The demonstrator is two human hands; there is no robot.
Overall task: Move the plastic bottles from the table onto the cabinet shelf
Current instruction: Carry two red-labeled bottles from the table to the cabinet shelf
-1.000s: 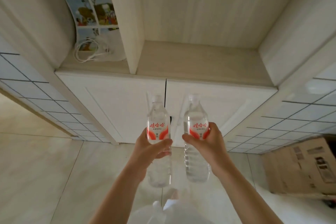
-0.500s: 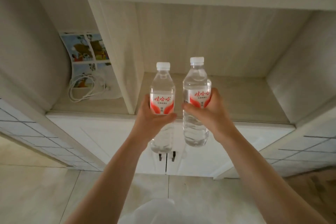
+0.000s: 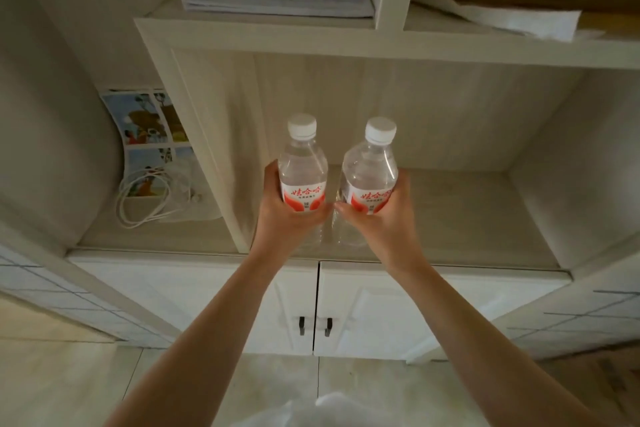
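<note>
Before pale cabinet shelf point(image 3: 450, 218): two upright bottles point(image 3: 302, 163), gripped at labels by both hands point(image 3: 294, 218), poised for placing side by side.

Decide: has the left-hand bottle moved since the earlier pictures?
Yes. The left bottle has moved forward from before the cabinet doors to over the shelf.

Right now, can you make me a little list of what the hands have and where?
left hand: grips the left clear plastic water bottle with white cap and red label
right hand: grips the right clear plastic water bottle of the same kind
bottles: upright, side by side, over the pale wooden cabinet shelf
next compartment: coiled white cable
</note>
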